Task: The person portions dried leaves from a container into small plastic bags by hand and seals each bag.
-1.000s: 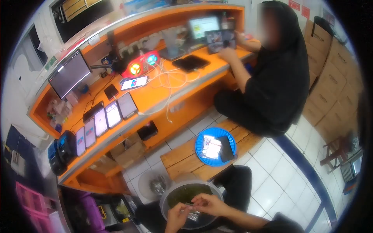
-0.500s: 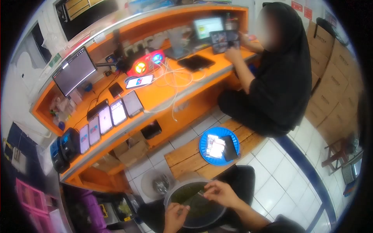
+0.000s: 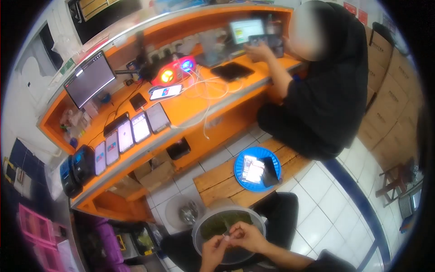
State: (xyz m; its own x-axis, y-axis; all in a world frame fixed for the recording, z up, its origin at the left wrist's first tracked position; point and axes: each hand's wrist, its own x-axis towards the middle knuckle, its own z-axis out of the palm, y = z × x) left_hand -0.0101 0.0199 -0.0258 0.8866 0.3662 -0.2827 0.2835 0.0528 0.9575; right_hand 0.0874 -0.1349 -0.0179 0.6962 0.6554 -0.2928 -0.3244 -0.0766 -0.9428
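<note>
My left hand and my right hand meet over a round, clear-walled basin on my lap. The fingertips of both are pinched together on a small pale thing, too blurred to name. Dark green stuff, perhaps leaves, lies in the basin below. Just past it on the floor stands a whitish round container with shiny metallic-looking items in it. A blue plastic tray rests on the wooden bench, bearing white packets and a black flat item.
An orange counter runs along the left, with several phones, a monitor, cables and a red charging unit. A person in black sits at its far end holding a tablet. Cardboard boxes are stacked at right.
My hands were apart over the basin and have come together, the right moving left and down. The other person's near hand has shifted up and left along the tablet.
</note>
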